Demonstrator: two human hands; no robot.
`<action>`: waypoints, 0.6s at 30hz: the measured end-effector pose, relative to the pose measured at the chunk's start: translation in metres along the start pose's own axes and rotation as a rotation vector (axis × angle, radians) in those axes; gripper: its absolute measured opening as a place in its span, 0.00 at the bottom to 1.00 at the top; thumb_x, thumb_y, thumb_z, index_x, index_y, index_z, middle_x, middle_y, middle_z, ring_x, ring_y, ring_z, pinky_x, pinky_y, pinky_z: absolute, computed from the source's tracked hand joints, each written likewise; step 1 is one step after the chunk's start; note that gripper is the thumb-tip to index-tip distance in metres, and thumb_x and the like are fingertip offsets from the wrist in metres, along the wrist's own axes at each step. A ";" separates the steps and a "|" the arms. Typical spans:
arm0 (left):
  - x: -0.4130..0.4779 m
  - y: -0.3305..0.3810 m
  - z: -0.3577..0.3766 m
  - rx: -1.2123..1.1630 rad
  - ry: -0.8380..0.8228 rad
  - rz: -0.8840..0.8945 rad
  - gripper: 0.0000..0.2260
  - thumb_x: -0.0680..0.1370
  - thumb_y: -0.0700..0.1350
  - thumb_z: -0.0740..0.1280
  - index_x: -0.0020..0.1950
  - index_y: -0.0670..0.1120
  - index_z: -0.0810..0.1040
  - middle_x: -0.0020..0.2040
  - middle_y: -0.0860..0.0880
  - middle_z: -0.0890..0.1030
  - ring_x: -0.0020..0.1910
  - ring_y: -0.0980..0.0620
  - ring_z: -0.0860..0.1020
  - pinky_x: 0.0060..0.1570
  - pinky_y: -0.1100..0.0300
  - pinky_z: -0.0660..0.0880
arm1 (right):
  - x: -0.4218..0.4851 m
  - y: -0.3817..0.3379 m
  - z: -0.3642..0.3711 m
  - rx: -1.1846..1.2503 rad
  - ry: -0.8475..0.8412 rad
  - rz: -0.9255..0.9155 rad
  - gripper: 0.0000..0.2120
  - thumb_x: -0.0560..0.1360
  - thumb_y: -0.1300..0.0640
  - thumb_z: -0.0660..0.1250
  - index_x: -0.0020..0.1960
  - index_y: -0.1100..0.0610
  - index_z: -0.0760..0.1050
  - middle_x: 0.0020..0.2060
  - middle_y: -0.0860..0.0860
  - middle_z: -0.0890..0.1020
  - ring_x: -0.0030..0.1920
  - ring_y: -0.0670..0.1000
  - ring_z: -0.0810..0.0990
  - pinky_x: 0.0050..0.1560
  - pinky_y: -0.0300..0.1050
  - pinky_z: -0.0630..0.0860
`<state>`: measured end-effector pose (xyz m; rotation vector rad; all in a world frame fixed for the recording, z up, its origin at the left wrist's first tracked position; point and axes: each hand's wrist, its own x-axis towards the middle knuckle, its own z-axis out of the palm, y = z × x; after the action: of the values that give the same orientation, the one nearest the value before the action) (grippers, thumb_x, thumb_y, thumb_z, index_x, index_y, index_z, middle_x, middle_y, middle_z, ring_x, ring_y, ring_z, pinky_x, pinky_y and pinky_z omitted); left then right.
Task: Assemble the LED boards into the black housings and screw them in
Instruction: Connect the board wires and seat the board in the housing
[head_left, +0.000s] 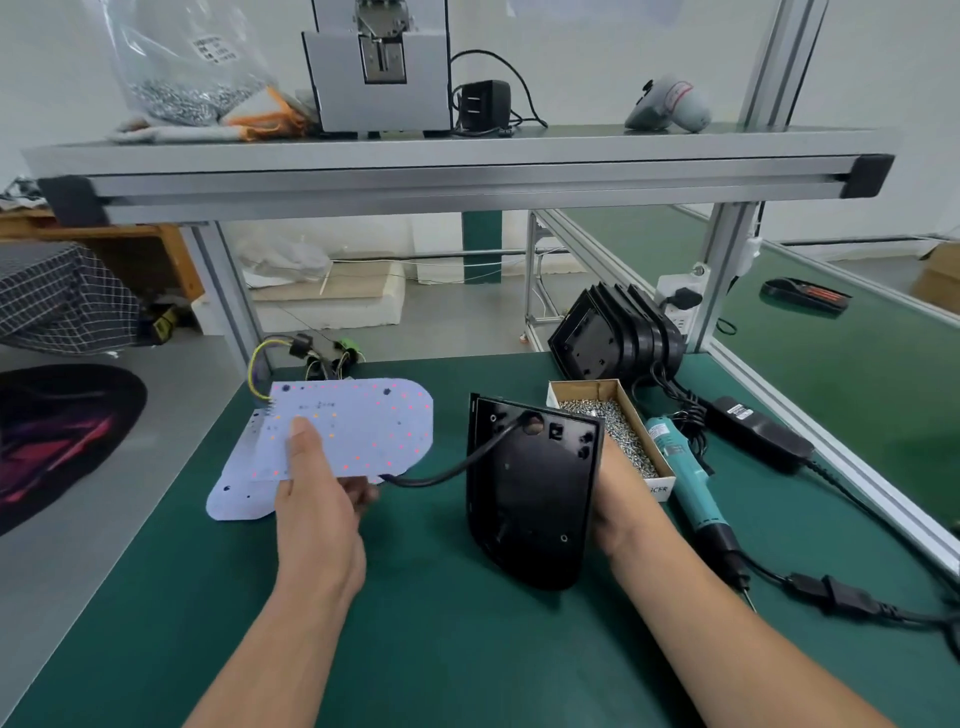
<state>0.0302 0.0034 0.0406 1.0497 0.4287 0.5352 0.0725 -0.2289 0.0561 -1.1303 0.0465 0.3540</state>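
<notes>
The tabletop (415, 649) is dark green. The LED board (363, 426) is white, dotted with small red, orange and pink points (a few dark holes too). The housing (530, 493) is black, as are its cable (441, 477) and the stack of housings (639, 332) behind. The box (584, 389) is tan cardboard, its screws (621, 434) silvery. The screwdriver (685, 483) is teal with a black end. At far left a cloth (57, 301) shows a dark check with pale lines.

Left of the screw box (661, 488) we count one board (363, 421) and a second board (231, 504), two in all; one housing (530, 493) just left of it; one screwdriver (685, 478) and one adapter (753, 428) to its right; behind it a stack (618, 332) of housings, number unclear
</notes>
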 end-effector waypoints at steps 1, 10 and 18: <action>0.002 0.003 -0.002 -0.064 0.008 -0.043 0.18 0.83 0.65 0.63 0.53 0.53 0.82 0.36 0.53 0.79 0.31 0.53 0.74 0.33 0.57 0.74 | 0.000 0.000 0.000 0.009 0.019 0.009 0.13 0.69 0.53 0.73 0.52 0.56 0.81 0.45 0.59 0.83 0.44 0.58 0.81 0.44 0.48 0.78; -0.010 0.009 0.003 -0.294 -0.428 -0.274 0.19 0.78 0.67 0.69 0.43 0.53 0.85 0.35 0.55 0.73 0.28 0.56 0.65 0.25 0.64 0.66 | 0.005 -0.004 -0.002 0.090 0.179 -0.111 0.06 0.82 0.56 0.65 0.54 0.52 0.81 0.44 0.56 0.83 0.42 0.56 0.79 0.44 0.47 0.73; -0.030 -0.005 0.003 0.256 -0.880 -0.100 0.26 0.66 0.66 0.83 0.51 0.48 0.86 0.43 0.46 0.84 0.36 0.50 0.77 0.35 0.57 0.72 | 0.003 0.000 -0.008 0.060 0.052 -0.099 0.19 0.79 0.64 0.53 0.32 0.49 0.60 0.26 0.47 0.59 0.25 0.45 0.54 0.26 0.38 0.50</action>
<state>0.0094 -0.0190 0.0400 1.3850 -0.2384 -0.1048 0.0764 -0.2356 0.0514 -1.0780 0.0471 0.2337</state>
